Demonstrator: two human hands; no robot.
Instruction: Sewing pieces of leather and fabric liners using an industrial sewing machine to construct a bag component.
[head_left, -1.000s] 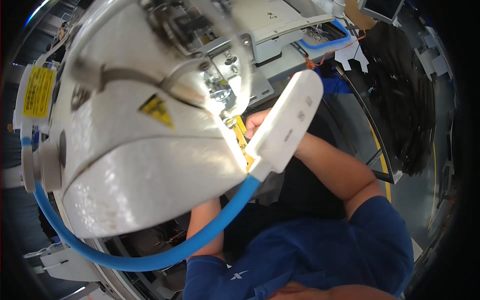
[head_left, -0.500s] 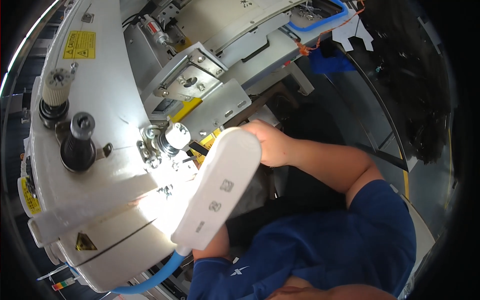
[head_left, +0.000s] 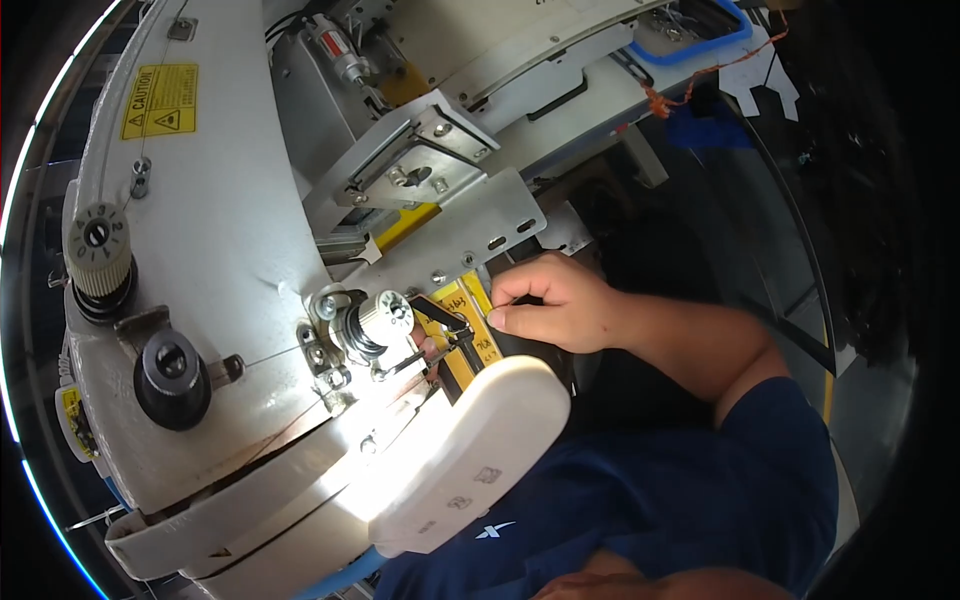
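My right hand (head_left: 555, 302) is closed in a pinch, thumb against index finger, at the right edge of a yellow plate (head_left: 478, 322) with handwriting on it. Whatever sits between those fingertips is too small to make out. Of my left hand (head_left: 430, 348) only a bit of finger shows, beside the plate's left edge and behind black and metal parts of a sewing machine (head_left: 240, 200). A white lamp head (head_left: 490, 450), brightly lit, hides the rest of that hand and its forearm.
Tension dials (head_left: 385, 318) and a second ribbed dial (head_left: 100, 250) stick out from the machine. Beyond the plate sits a slotted metal bracket (head_left: 490, 225). A blue-rimmed tray (head_left: 690, 35) with small metal pieces lies at the back, near an orange cord (head_left: 665, 100).
The lamp head now appears lower and tilted, with the machine shifted in view. My right hand, partly hidden behind the lamp before, shows whole at the plate. A bit of left finger has become visible.
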